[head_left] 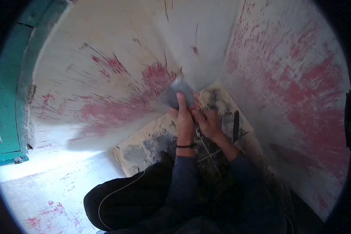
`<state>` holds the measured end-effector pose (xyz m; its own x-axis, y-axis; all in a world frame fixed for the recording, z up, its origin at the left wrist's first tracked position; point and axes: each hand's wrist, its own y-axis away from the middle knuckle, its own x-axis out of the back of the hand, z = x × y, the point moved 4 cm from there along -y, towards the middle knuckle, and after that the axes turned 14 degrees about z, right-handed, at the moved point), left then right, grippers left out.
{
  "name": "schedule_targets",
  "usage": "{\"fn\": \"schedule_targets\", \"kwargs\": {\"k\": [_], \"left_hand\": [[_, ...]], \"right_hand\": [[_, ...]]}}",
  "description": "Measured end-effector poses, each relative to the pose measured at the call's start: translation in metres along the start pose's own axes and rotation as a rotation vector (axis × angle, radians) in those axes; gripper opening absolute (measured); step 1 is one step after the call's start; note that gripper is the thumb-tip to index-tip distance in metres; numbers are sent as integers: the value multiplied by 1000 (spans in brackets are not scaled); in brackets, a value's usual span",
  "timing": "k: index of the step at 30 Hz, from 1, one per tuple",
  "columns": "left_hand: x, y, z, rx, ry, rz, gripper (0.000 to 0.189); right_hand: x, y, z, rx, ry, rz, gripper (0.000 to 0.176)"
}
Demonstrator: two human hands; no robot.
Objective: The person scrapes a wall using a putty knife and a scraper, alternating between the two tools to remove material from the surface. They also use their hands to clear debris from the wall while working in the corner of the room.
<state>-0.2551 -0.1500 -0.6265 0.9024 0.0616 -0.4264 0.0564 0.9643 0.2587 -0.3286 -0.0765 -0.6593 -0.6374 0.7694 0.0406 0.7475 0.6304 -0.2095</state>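
Note:
A wide metal scraper (173, 94) is tilted up against the scratched wall (121, 93), close to the corner. My left hand (184, 124), with a dark band at its wrist, is closed on the scraper, its thumb lying along the face of the blade. Beside it on the right, my right hand (210, 124) is closed too, its fingers curled in under the blade's lower edge where the handle would be. The handle itself is hidden by my hands. Red paint patches and dark scratches mark the wall around the blade.
A second wall (296, 89) with worn red patches rises on the right. Pale dust and debris lie over the tiled floor (212, 156), with a dark narrow strip (236, 125) near the right wall. At the left is a green door frame (7, 97). My dark-trousered knee (117, 199) is below.

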Motion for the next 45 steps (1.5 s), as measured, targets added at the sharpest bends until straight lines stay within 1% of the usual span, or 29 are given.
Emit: {"fn": "schedule_targets", "kwargs": {"k": [1, 3, 4, 5, 6, 8, 9, 11, 12, 13, 16, 18, 19, 21, 23, 25, 27, 30, 33, 37, 39, 40, 42, 45], "left_hand": [[5, 4, 1, 18, -13, 8, 39], [-1, 0, 5, 30, -16, -10, 37], [3, -2, -3, 36, -1, 8, 38], [12, -6, -19, 46, 13, 25, 38], [9, -5, -19, 54, 28, 39, 38], [5, -4, -16, 20, 36, 2, 39], [1, -2, -10, 8, 34, -7, 39], [-6, 0, 6, 11, -7, -3, 39], [-9, 1, 8, 14, -20, -10, 39], [-11, 0, 4, 22, 3, -11, 39], [-3, -4, -12, 18, 42, 13, 39], [9, -8, -30, -17, 34, 57, 40], [6, -7, -26, 2, 29, 51, 39], [7, -3, -21, 52, 6, 49, 38], [7, -2, -12, 55, -17, 51, 38], [6, 2, -12, 67, -20, 44, 37], [2, 2, -11, 73, 7, 49, 37], [0, -1, -22, 80, 118, 143, 38], [4, -4, -27, 124, 113, 88, 38], [-1, 0, -17, 60, 58, 123, 37], [-2, 0, -16, 28, 74, 173, 37], [-1, -2, -16, 21, 47, 142, 37], [-2, -6, -12, 4, -5, 85, 39], [-20, -14, 12, -168, -93, 26, 41]], "right_hand": [[5, 6, -3, -79, 42, -90, 40], [5, 9, 5, -96, 112, -116, 40], [3, 7, 8, -89, 145, -134, 41], [4, 10, 11, -83, 132, -115, 41], [4, 11, 10, -74, 119, -95, 41], [4, 3, 10, -42, 65, -43, 43], [3, -2, -3, -38, 27, -15, 45], [6, 12, -7, -113, 36, -53, 46], [9, 9, -4, -154, 82, -110, 45], [11, 2, -1, -174, 128, -162, 45], [9, 1, 12, -176, 195, -216, 39], [6, 12, 24, -69, 104, -65, 42], [4, 11, 21, -10, 56, 7, 44], [2, 6, 15, -49, 14, -5, 47], [4, 19, 10, -155, 40, -80, 50], [7, 17, 13, -242, 125, -193, 54], [8, 17, 17, -216, 151, -182, 53], [14, 10, 6, -132, 207, -150, 52], [14, 11, 7, -90, 232, -118, 50], [10, 13, 15, -110, 215, -124, 48], [6, 11, 15, -141, 128, -112, 47], [4, 10, 14, -158, 84, -108, 47], [2, 5, 6, -121, 57, -85, 46], [4, -20, -23, -110, -7, -48, 42]]}}
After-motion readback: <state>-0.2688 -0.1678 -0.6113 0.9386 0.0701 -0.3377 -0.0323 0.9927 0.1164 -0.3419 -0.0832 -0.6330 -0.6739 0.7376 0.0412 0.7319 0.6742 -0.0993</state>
